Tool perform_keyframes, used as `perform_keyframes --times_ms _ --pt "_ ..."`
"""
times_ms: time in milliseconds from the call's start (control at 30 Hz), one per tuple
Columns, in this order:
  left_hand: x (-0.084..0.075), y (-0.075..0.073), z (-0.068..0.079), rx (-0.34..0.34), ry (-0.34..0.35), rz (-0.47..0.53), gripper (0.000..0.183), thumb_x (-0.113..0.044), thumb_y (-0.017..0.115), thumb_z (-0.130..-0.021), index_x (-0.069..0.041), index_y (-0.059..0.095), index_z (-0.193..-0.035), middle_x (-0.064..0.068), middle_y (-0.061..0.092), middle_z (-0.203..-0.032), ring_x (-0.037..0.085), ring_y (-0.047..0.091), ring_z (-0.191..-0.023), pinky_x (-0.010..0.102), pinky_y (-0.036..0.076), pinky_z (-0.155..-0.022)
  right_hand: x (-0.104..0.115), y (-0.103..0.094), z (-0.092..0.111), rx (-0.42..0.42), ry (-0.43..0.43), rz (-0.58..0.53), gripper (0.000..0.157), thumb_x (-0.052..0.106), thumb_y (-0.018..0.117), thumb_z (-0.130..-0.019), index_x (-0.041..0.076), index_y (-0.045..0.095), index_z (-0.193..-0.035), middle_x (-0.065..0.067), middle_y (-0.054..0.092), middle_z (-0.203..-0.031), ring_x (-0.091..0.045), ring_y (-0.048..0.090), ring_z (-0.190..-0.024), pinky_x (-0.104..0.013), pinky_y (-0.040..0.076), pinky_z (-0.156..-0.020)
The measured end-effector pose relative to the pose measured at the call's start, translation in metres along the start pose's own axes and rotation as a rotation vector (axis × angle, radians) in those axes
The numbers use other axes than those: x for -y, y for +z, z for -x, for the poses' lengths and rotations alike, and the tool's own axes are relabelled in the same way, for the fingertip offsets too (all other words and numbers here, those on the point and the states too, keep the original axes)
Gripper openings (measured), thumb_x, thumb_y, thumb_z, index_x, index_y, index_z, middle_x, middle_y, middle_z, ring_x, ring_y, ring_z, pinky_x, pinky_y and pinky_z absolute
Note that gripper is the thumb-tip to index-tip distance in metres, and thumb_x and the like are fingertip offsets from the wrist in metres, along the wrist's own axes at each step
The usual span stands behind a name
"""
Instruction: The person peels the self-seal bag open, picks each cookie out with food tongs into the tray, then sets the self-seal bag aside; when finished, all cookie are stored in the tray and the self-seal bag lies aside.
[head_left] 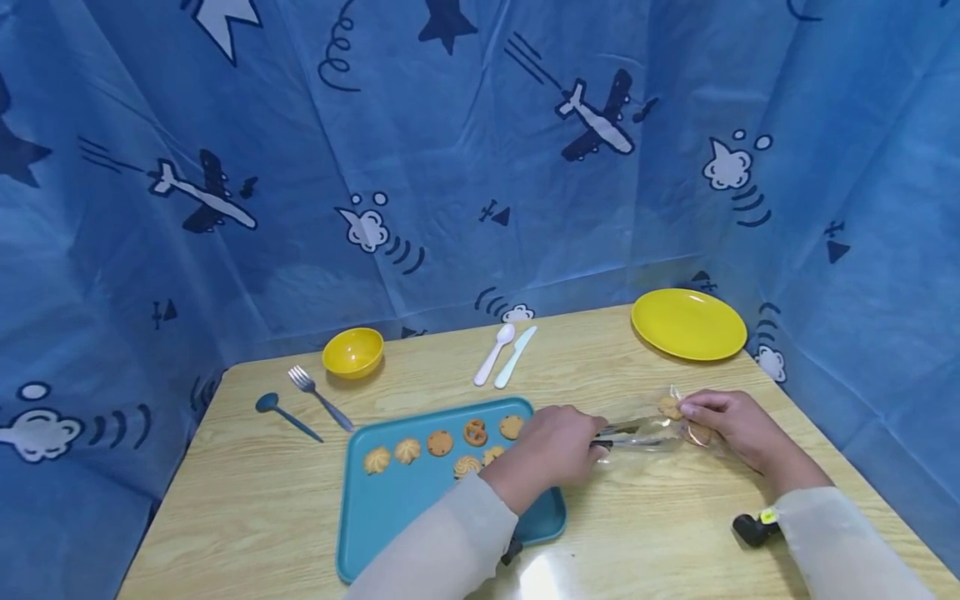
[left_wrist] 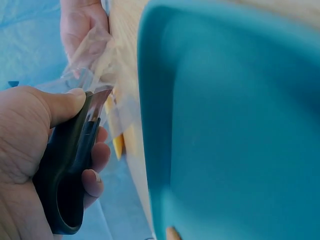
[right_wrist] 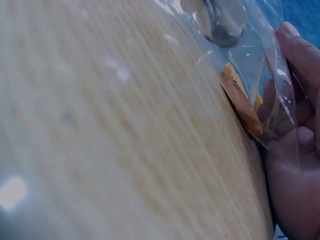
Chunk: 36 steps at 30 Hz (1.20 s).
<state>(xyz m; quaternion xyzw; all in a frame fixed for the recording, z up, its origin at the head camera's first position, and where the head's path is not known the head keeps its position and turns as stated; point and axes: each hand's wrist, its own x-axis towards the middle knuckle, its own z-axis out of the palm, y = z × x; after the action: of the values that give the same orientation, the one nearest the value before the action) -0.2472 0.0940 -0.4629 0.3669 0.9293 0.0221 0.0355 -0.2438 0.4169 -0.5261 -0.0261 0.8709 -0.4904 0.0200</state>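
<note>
My left hand [head_left: 558, 442] grips a pair of tongs [left_wrist: 65, 165] by its black handles, above the right edge of the blue tray [head_left: 397, 517]. The metal ends reach into a clear plastic bag [right_wrist: 257, 35], where a rounded tip shows in the right wrist view. My right hand [head_left: 731, 421] pinches the bag, with cookies [right_wrist: 242, 107] inside it. Whether the tongs touch a cookie I cannot tell. On the tray lie several cookies [head_left: 439, 442] and a pretzel-shaped one [head_left: 476, 432], partly hidden by my left arm.
A yellow bowl [head_left: 353, 352], a fork [head_left: 321, 397] and a dark blue spoon [head_left: 288, 416] are at the back left. Behind the tray lie a pink spoon [head_left: 494, 354] and a pale green knife [head_left: 516, 357]. A yellow plate [head_left: 688, 324] sits at the back right, near the blue curtain [head_left: 450, 167].
</note>
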Motion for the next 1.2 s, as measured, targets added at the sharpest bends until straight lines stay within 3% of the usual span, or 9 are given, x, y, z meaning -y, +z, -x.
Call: perform_keyframes --times_ms 200,333,567,767,900,1100,1200 --pt "0.015 -0.009 0.016 -0.012 -0.005 0.028 0.040 -0.047 0.060 -0.101 -0.034 0.063 -0.139 -0.008 0.069 -0.085 0.008 0.057 -0.067 0.026 0.045 -0.056 -0.001 0.000 -0.001 -0.008 -0.003 0.026 0.037 0.033 0.066 -0.101 0.001 0.075 -0.117 0.018 0.071 -0.106 0.010 0.059 -0.099 -0.010 0.044 -0.087" --pt "0.024 -0.015 0.022 -0.013 -0.003 0.032 0.041 -0.045 0.060 -0.102 -0.030 0.062 -0.141 -0.007 0.070 -0.086 0.007 0.056 -0.067 0.026 0.044 -0.057 -0.001 -0.001 -0.001 -0.003 0.016 0.007 0.038 0.034 0.067 -0.101 0.001 0.074 -0.118 0.017 0.071 -0.106 0.009 0.059 -0.099 -0.009 0.045 -0.087" --pt "0.033 -0.016 0.018 -0.071 0.041 -0.010 0.024 -0.035 0.063 -0.103 -0.030 0.072 -0.124 -0.009 0.064 -0.073 0.007 0.056 -0.066 0.026 0.045 -0.060 0.000 -0.003 -0.001 -0.008 0.027 0.064 0.037 0.036 0.066 -0.101 0.005 0.076 -0.118 0.008 0.073 -0.112 0.010 0.058 -0.099 -0.010 0.044 -0.088" --pt "0.023 -0.007 0.003 -0.060 0.032 0.017 0.015 -0.034 0.062 -0.103 -0.034 0.074 -0.113 -0.009 0.061 -0.071 0.008 0.054 -0.066 0.027 0.043 -0.060 -0.001 -0.001 -0.003 0.002 0.016 0.074 0.036 0.036 0.066 -0.101 0.008 0.076 -0.119 0.002 0.073 -0.117 0.011 0.057 -0.101 -0.011 0.045 -0.088" --pt "0.010 -0.005 -0.009 -0.036 0.021 -0.016 0.021 -0.041 0.061 -0.103 -0.035 0.072 -0.120 -0.010 0.066 -0.080 0.008 0.060 -0.074 0.027 0.047 -0.064 -0.002 -0.001 -0.002 -0.007 -0.007 0.058 0.034 0.033 0.066 -0.101 0.006 0.076 -0.118 0.006 0.074 -0.112 0.009 0.059 -0.100 -0.011 0.045 -0.087" --pt "-0.007 -0.001 -0.020 0.013 0.011 -0.029 0.037 -0.048 0.059 -0.102 -0.037 0.065 -0.136 -0.012 0.075 -0.107 0.008 0.069 -0.094 0.027 0.054 -0.079 -0.002 0.000 -0.001 -0.010 -0.036 0.027 0.033 0.031 0.067 -0.101 0.003 0.076 -0.116 0.010 0.074 -0.108 0.007 0.062 -0.098 -0.012 0.047 -0.087" --pt "-0.014 0.000 -0.024 0.021 0.007 -0.015 0.039 -0.049 0.060 -0.101 -0.037 0.063 -0.138 -0.012 0.074 -0.107 0.007 0.068 -0.092 0.027 0.054 -0.078 -0.001 -0.001 0.001 -0.011 -0.030 0.030 0.035 0.032 0.067 -0.101 0.002 0.076 -0.116 0.011 0.073 -0.108 0.007 0.062 -0.098 -0.011 0.047 -0.087"
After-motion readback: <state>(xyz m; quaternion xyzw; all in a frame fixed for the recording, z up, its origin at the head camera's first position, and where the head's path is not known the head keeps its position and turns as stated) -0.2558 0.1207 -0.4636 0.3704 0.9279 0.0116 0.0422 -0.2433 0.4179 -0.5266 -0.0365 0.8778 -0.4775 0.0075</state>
